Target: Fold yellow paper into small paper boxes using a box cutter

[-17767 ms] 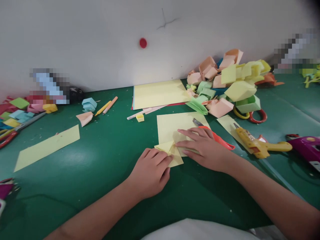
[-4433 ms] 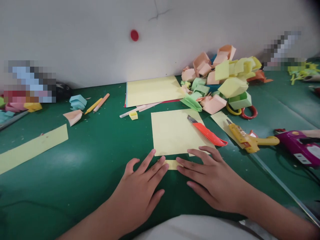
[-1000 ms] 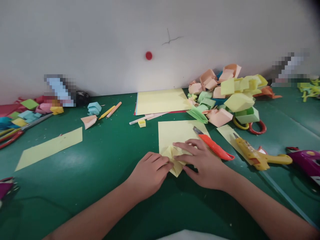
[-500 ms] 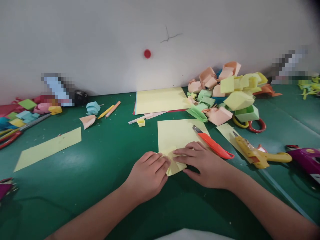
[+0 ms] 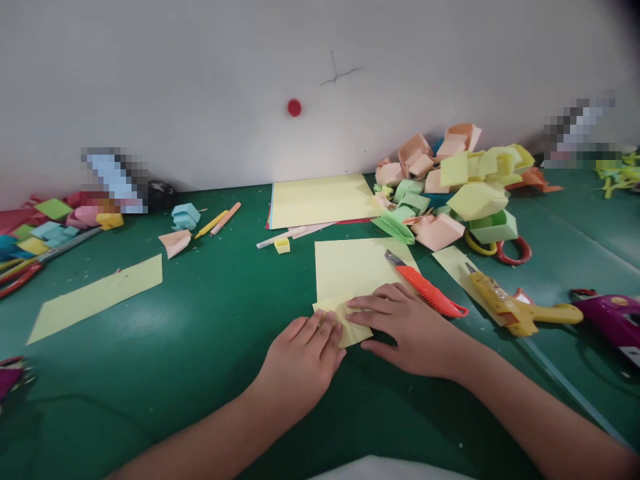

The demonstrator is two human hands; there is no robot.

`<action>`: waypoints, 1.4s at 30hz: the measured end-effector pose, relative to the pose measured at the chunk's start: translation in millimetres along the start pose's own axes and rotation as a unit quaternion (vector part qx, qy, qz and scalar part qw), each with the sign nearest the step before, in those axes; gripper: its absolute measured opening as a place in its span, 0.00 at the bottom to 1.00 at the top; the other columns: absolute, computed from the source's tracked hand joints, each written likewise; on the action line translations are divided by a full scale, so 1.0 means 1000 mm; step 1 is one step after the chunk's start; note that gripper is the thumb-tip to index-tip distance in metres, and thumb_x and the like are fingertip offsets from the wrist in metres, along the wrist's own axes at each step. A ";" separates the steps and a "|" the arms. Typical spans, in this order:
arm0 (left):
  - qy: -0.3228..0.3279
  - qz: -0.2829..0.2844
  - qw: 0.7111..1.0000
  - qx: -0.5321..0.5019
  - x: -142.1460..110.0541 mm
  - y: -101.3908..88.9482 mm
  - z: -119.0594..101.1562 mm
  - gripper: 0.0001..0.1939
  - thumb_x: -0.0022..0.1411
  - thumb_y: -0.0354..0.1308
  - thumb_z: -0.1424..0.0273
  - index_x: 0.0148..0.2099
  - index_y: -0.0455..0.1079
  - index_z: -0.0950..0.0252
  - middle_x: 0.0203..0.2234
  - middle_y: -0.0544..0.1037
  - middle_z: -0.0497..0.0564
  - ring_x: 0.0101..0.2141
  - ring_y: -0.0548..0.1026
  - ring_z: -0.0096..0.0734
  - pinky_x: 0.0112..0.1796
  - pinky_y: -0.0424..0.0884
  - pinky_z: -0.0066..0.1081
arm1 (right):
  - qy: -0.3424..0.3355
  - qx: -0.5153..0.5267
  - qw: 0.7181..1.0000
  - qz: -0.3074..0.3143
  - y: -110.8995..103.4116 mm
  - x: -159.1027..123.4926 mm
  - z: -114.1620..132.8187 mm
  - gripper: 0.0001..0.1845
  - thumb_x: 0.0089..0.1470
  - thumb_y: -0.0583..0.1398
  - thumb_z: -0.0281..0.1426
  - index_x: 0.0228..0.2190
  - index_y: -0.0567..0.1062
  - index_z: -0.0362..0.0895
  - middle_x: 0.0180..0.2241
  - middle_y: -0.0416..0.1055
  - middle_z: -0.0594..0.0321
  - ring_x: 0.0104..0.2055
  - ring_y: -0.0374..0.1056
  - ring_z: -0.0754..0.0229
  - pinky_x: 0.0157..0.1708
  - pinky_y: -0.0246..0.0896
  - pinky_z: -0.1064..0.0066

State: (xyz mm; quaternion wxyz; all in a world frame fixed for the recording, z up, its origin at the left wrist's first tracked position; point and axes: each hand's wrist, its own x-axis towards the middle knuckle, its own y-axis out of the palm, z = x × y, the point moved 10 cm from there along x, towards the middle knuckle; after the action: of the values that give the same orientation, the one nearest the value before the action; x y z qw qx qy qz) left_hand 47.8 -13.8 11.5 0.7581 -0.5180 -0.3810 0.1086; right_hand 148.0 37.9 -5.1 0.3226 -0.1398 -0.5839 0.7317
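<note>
A small folded piece of pale yellow paper (image 5: 333, 304) lies partly over the near edge of a larger yellow sheet (image 5: 345, 263). My left hand (image 5: 303, 357) rests on the folded piece's left part, its fingers laid flat and close together. From the right, my right hand (image 5: 413, 333) presses the piece with spread fingertips, the thumb apart on the table side. My fingers cover some of the creases. Just beyond my right hand, an orange utility knife (image 5: 425, 287) lies across the larger sheet, its blade tip pointing away to the left.
A yellow glue gun (image 5: 510, 307) lies at right on a yellow strip, near red-and-yellow-handled scissors (image 5: 515, 252). Behind are folded paper pieces (image 5: 440, 173) and a paper stack (image 5: 320, 200). Another yellow strip (image 5: 100, 293) and pencils (image 5: 220, 222) lie left on the green table.
My left hand has slid slightly along the folded paper, its fingers now flatter, showing more of the paper's left corner. My right hand has barely moved.
</note>
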 end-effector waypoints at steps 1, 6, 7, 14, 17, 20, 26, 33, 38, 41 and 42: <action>0.002 -0.005 1.000 -0.004 0.001 -0.001 0.001 0.12 0.72 0.55 0.71 0.48 0.78 0.70 0.46 0.83 0.58 0.46 0.81 0.42 0.45 0.75 0.40 | 0.000 -0.001 1.000 0.000 0.000 0.000 0.000 0.20 0.61 0.61 0.35 0.54 0.75 0.48 0.58 0.73 0.59 0.52 0.66 0.47 0.52 0.63 0.48; -0.011 -0.023 0.999 -0.047 0.002 -0.005 0.010 0.11 0.73 0.53 0.73 0.46 0.78 0.67 0.43 0.84 0.51 0.45 0.82 0.38 0.44 0.76 0.38 | -0.005 -0.011 1.000 -0.015 -0.002 0.001 0.002 0.17 0.64 0.60 0.35 0.53 0.76 0.48 0.57 0.74 0.59 0.52 0.66 0.48 0.53 0.63 0.48; -0.016 -0.023 0.998 -0.058 0.002 -0.005 0.012 0.12 0.73 0.52 0.72 0.46 0.78 0.67 0.43 0.84 0.50 0.45 0.82 0.38 0.43 0.76 0.38 | -0.007 -0.013 1.000 -0.019 -0.003 0.002 0.003 0.16 0.65 0.58 0.34 0.52 0.77 0.48 0.56 0.74 0.59 0.52 0.67 0.49 0.52 0.64 0.49; -0.041 -0.006 0.992 -0.119 0.001 -0.003 0.022 0.12 0.72 0.53 0.67 0.49 0.76 0.66 0.45 0.83 0.52 0.46 0.81 0.40 0.46 0.77 0.41 | -0.004 0.001 0.999 -0.033 -0.003 0.005 0.002 0.15 0.69 0.53 0.32 0.48 0.79 0.48 0.53 0.76 0.59 0.49 0.69 0.51 0.49 0.67 0.51; -0.059 -0.006 0.987 -0.148 0.000 -0.001 0.029 0.10 0.72 0.54 0.70 0.47 0.76 0.64 0.42 0.84 0.49 0.44 0.81 0.34 0.48 0.76 0.39 | 0.009 0.028 0.999 -0.030 -0.001 0.005 -0.003 0.16 0.69 0.52 0.33 0.48 0.79 0.49 0.53 0.76 0.59 0.49 0.69 0.52 0.50 0.67 0.51; -0.069 0.000 0.985 -0.158 -0.001 0.003 0.035 0.10 0.72 0.54 0.68 0.48 0.75 0.64 0.44 0.83 0.50 0.43 0.81 0.34 0.49 0.76 0.39 | 0.023 0.056 0.998 -0.032 -0.001 0.005 -0.007 0.16 0.70 0.52 0.34 0.47 0.79 0.49 0.50 0.77 0.58 0.49 0.69 0.53 0.49 0.68 0.54; -0.043 0.007 0.988 -0.146 0.001 0.004 0.033 0.10 0.72 0.53 0.71 0.49 0.74 0.67 0.42 0.81 0.52 0.42 0.79 0.35 0.48 0.76 0.39 | 0.034 0.074 0.996 -0.033 -0.003 0.006 -0.007 0.16 0.70 0.52 0.33 0.44 0.80 0.47 0.45 0.76 0.56 0.47 0.71 0.53 0.46 0.70 0.57; -0.053 0.009 0.990 -0.131 0.000 0.003 0.034 0.09 0.71 0.53 0.73 0.44 0.76 0.66 0.37 0.78 0.52 0.38 0.77 0.35 0.40 0.77 0.36 | 0.031 0.083 0.995 -0.037 -0.002 0.005 -0.009 0.15 0.70 0.53 0.34 0.44 0.80 0.47 0.44 0.76 0.56 0.47 0.71 0.54 0.47 0.70 0.58; -0.054 0.021 0.988 -0.146 -0.001 0.007 0.033 0.10 0.71 0.53 0.73 0.45 0.77 0.65 0.36 0.80 0.52 0.37 0.77 0.36 0.39 0.76 0.38 | 0.023 0.077 0.996 -0.046 -0.001 0.005 -0.008 0.14 0.69 0.54 0.34 0.43 0.80 0.47 0.43 0.77 0.57 0.45 0.72 0.55 0.45 0.71 0.59; -0.076 0.028 0.984 -0.161 -0.001 0.008 0.038 0.10 0.70 0.53 0.72 0.46 0.77 0.64 0.37 0.81 0.53 0.38 0.78 0.37 0.39 0.75 0.39 | 0.016 0.079 0.996 -0.048 -0.001 0.005 -0.006 0.14 0.69 0.54 0.33 0.42 0.80 0.46 0.42 0.78 0.57 0.44 0.72 0.54 0.44 0.71 0.58; -0.084 0.028 0.982 -0.168 0.000 0.009 0.040 0.10 0.70 0.53 0.72 0.46 0.77 0.64 0.37 0.81 0.53 0.38 0.78 0.37 0.39 0.75 0.39 | 0.015 0.080 0.995 -0.049 -0.002 0.005 -0.006 0.14 0.69 0.54 0.32 0.43 0.80 0.46 0.42 0.78 0.56 0.44 0.72 0.54 0.44 0.71 0.58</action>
State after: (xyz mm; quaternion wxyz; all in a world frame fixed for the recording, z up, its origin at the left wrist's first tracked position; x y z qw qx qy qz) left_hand 21.8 17.9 10.8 0.6222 -0.6371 -0.4419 0.1078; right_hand 148.2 46.4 -4.2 0.3771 -0.0956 -0.5244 0.7574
